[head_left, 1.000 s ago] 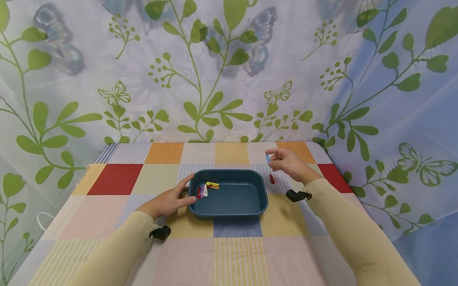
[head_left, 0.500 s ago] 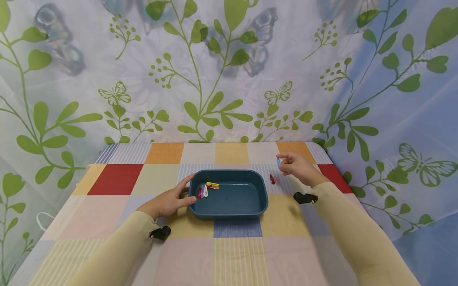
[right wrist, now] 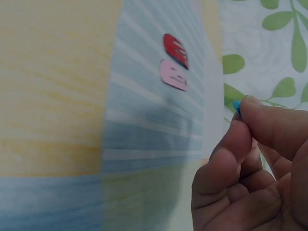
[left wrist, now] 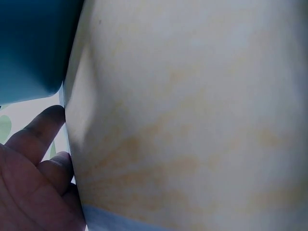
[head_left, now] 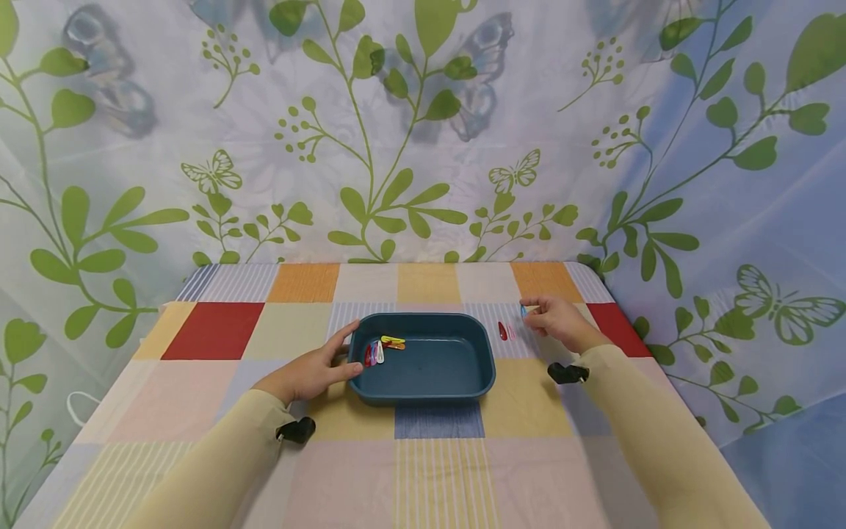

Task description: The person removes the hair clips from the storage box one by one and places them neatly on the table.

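My right hand [head_left: 560,322] pinches a small blue snap hair clip [head_left: 523,311] between thumb and index finger, over the table right of the tray. In the right wrist view only a tip of the blue clip [right wrist: 236,105] shows past the thumb. A red hair clip [right wrist: 176,49] and a pink hair clip [right wrist: 173,75] lie side by side on the cloth, close to this hand. My left hand [head_left: 311,373] rests against the left end of a dark blue tray [head_left: 423,400], fingers extended, thumb over the rim.
Inside the tray's left part lie several hair clips, among them a yellow one [head_left: 393,339], an orange one [head_left: 396,347] and a white one [head_left: 380,354]. A patchwork cloth [head_left: 344,477] covers the table. Leaf-patterned curtains [head_left: 370,147] hang behind and beside it.
My right hand has moved to the right and nearer to me, lower over the cloth, with the blue hair clip still pinched. The left hand and the tray stay put.
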A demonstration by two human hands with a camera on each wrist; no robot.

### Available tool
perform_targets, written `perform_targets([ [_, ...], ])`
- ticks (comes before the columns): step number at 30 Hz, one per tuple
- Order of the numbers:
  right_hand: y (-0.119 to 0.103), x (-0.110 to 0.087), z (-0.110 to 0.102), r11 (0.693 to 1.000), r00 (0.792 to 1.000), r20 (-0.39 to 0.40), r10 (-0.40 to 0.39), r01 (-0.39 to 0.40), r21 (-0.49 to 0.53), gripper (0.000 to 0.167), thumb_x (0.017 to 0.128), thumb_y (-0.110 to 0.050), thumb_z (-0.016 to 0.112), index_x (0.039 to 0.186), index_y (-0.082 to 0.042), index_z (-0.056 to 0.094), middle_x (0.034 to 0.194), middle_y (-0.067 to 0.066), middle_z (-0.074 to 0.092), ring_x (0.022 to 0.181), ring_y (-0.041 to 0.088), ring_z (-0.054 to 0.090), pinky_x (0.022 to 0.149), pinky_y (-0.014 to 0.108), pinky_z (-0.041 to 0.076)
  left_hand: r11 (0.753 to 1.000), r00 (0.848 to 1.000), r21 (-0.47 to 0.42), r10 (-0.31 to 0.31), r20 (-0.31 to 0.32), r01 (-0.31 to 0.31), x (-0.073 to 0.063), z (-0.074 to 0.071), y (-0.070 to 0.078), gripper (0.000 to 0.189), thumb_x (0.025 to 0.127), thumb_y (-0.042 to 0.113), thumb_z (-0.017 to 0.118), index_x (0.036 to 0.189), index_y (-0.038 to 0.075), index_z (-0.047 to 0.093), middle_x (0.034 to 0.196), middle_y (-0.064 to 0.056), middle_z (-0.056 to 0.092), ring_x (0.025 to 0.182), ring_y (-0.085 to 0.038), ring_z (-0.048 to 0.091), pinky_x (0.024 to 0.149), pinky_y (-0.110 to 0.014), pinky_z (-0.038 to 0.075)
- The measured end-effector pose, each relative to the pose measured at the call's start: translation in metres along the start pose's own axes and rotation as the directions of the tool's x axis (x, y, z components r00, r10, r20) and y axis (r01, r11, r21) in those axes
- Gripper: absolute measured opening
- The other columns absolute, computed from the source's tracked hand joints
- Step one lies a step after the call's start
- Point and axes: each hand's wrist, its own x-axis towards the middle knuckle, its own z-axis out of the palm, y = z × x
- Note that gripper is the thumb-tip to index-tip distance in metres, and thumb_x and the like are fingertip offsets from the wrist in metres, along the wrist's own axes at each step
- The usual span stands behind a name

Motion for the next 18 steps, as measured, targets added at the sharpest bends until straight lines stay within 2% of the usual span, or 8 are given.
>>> perform_targets([
  [3,0.005,0.002,0.002,0.999,1.000,-0.005,0.022,-0.022,-0.043,0.053,0.101,-0.008,0.066,0.151,0.002,0.052,0.086,0.004,0.061,0.072,0.019,0.052,0.064,0.026,0.046,1.000,1.000,-0.001,0.000,0.002,0.000,0.000,0.000,0.000,0.091,0.100,0.058,0.065,0.168,0.045,0.007,0.166,-0.020,0.042,0.153,-0.046,0.039,0.121,-0.075,0.026],
  [7,0.011,0.003,0.006,0.993,1.000,-0.014,0.012,-0.013,-0.121,0.051,0.099,-0.009,0.066,0.147,0.002,0.056,0.091,0.006,0.063,0.074,0.018,0.052,0.062,0.025,0.045,1.000,1.000,0.001,0.000,0.002,0.000,0.000,0.000,0.001,0.091,0.100,0.058,0.065,0.168,0.045,0.007,0.166,-0.020,0.041,0.153,-0.046,0.039,0.121,-0.075,0.026],
  [18,0.018,0.007,0.016,0.972,0.999,-0.045,-0.006,-0.005,-0.237,0.047,0.095,-0.012,0.072,0.139,0.001,0.063,0.100,0.012,0.070,0.086,0.020,0.057,0.070,0.028,0.046,1.000,1.000,0.004,-0.006,0.002,0.006,0.001,0.000,0.000,0.092,0.098,0.063,0.064,0.168,0.046,0.006,0.166,-0.019,0.041,0.154,-0.046,0.038,0.121,-0.075,0.026],
])
